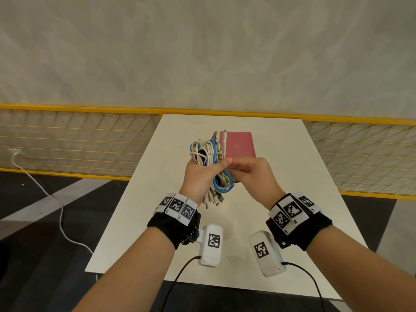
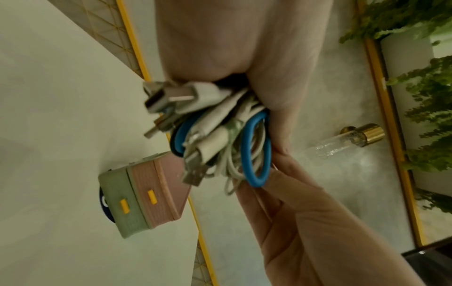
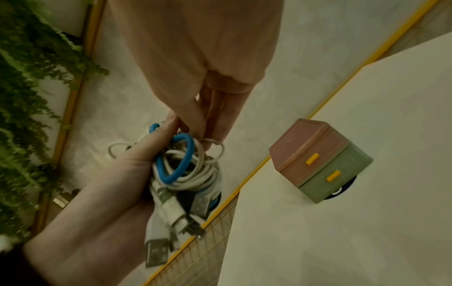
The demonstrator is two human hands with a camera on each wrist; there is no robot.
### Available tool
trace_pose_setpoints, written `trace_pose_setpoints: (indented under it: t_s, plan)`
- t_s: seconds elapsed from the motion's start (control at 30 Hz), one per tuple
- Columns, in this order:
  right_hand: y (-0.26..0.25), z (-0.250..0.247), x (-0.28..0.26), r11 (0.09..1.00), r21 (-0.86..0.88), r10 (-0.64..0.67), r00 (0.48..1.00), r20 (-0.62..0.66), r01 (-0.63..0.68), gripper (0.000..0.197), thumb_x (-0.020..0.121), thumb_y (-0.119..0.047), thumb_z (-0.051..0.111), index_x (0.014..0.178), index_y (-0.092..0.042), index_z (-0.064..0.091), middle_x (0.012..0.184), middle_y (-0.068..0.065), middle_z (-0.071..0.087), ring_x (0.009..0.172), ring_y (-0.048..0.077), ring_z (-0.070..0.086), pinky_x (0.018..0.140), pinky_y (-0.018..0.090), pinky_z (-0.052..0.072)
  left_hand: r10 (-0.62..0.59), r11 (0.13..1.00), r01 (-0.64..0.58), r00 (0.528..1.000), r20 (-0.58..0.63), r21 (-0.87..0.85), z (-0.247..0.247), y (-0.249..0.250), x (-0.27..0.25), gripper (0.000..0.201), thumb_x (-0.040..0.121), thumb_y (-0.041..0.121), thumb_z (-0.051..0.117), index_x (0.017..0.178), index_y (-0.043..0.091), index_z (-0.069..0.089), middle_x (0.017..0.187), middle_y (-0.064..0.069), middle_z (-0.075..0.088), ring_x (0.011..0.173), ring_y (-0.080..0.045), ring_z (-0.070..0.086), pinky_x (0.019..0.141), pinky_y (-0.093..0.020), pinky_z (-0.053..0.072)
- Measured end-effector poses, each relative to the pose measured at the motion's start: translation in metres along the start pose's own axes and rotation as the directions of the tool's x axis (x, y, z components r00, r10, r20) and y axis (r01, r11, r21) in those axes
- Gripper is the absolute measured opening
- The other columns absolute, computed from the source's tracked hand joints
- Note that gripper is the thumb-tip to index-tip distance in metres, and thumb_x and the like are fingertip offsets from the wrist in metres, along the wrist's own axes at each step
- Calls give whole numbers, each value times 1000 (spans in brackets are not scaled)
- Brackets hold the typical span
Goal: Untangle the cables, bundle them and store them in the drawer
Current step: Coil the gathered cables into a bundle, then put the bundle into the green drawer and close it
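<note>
A tangled bundle of white and blue cables [image 1: 208, 155] with several USB plugs hanging from its lower end is held above the table. My left hand [image 1: 211, 168] grips the bundle [image 2: 220, 139] round its middle. My right hand [image 1: 229, 165] meets it from the right, and its fingertips [image 3: 208, 141] pinch a white cable loop [image 3: 218, 148] at the bundle's edge. The small drawer box [image 1: 239, 145] stands behind the hands. It has a pink upper drawer [image 3: 305, 154] and a green lower drawer [image 3: 342, 174] with yellow handles, both closed.
The white table [image 1: 270, 221] is narrow, with dark floor on both sides. A yellow mesh fence [image 1: 67, 140] runs behind it. A loose white cable [image 1: 60, 212] trails over the floor at left. A blue and white disc [image 2: 105, 205] lies under the drawer box.
</note>
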State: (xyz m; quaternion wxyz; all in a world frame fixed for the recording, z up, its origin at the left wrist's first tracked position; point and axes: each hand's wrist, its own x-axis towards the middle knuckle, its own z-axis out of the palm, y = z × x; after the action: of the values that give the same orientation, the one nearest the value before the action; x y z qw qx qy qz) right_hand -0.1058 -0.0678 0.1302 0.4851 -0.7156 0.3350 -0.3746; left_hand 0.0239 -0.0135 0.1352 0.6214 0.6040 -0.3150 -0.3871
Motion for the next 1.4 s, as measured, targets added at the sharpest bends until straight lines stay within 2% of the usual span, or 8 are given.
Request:
trace_pose_setpoints:
  t_s: [0.2, 0.37, 0.53, 0.77, 0.87, 0.97, 1.17, 1.4]
  plan:
    - [10, 1, 8, 989, -19, 146, 982, 120, -145, 21, 72, 1, 77, 77, -18, 67, 77, 6, 69, 65, 11, 65, 57, 21, 52, -102, 989, 84, 983, 151, 122, -22, -10, 10, 17, 75, 13, 81, 86, 4, 72, 84, -12, 75, 77, -16, 71, 74, -28, 58]
    - [61, -9, 18, 950, -218, 209, 974, -89, -224, 25, 72, 1, 74, 86, -13, 60, 85, 5, 63, 78, 25, 64, 76, 37, 53, -138, 960, 125, 990, 31, 249, -14, -28, 45, 33, 76, 2, 71, 58, 13, 46, 49, 2, 49, 49, -15, 47, 47, -19, 41]
    - [129, -27, 27, 848, -121, 454, 826, -335, -516, 43, 83, -3, 63, 123, -9, 47, 103, 11, 56, 86, 25, 58, 77, 33, 46, -110, 832, 36, 989, 101, 554, 16, -47, 90, 24, 73, 13, 70, 93, 17, 59, 78, -1, 63, 72, -22, 59, 67, -31, 48]
    - [193, -17, 69, 724, -20, 669, 708, -227, -690, 66, 85, -13, 60, 141, -12, 24, 103, 16, 64, 94, 33, 61, 88, 45, 51, -123, 498, -120, 971, 207, 859, 48, -67, 122, 49, 77, 27, 70, 122, 25, 49, 91, -2, 69, 80, -28, 64, 69, -36, 54]
    - [208, -11, 89, 684, 143, 728, 661, -180, -715, 60, 85, -9, 60, 137, -9, 29, 96, 16, 62, 75, 31, 62, 70, 42, 56, -116, 423, -155, 968, 223, 893, 46, -71, 126, 51, 78, 36, 70, 123, 25, 48, 92, -4, 70, 82, -30, 65, 71, -39, 56]
    - [216, -8, 100, 625, 336, 769, 630, -110, -705, 42, 85, 4, 57, 122, -6, 39, 83, 16, 60, 59, 24, 57, 47, 29, 53, -104, 416, -172, 967, 234, 893, 44, -74, 128, 50, 78, 39, 70, 120, 23, 49, 93, -4, 70, 81, -30, 64, 69, -36, 54]
    - [233, -4, 89, 618, 453, 761, 633, -141, -642, 61, 70, 4, 71, 125, -6, 46, 115, 22, 61, 99, 37, 64, 71, 41, 58, -82, 473, -161, 971, 225, 866, 42, -79, 130, 50, 75, 30, 71, 120, 24, 50, 86, 1, 67, 80, -27, 64, 66, -33, 52]
    - [207, -6, 30, 686, 316, 718, 682, -141, -656, 42, 84, -4, 63, 121, -4, 43, 90, 11, 62, 76, 25, 61, 68, 32, 55, -62, 492, -159, 974, 217, 856, 40, -83, 126, 53, 74, 19, 69, 123, 23, 50, 80, 4, 58, 75, -24, 57, 64, -27, 42]
